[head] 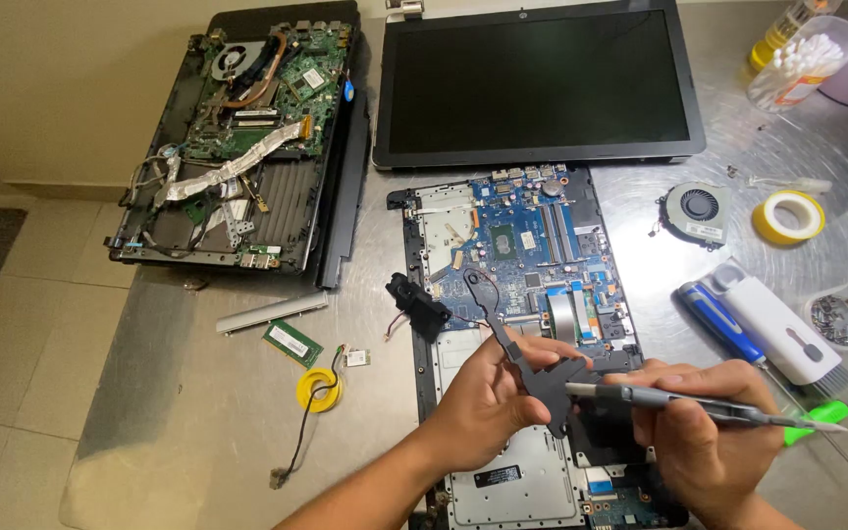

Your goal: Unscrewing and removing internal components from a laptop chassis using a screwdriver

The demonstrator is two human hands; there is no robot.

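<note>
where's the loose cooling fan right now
In the head view, the loose cooling fan lies on the metal table, right of the open laptop base, beside the yellow tape roll.

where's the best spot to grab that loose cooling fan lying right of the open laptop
Grip the cooling fan across its flat outer casing, coming straight down from above. It lies flat on the metal table with the round blade opening facing up, so the fingers should pinch the casing edges, clear of the blades and the short lead at its left side.
</note>
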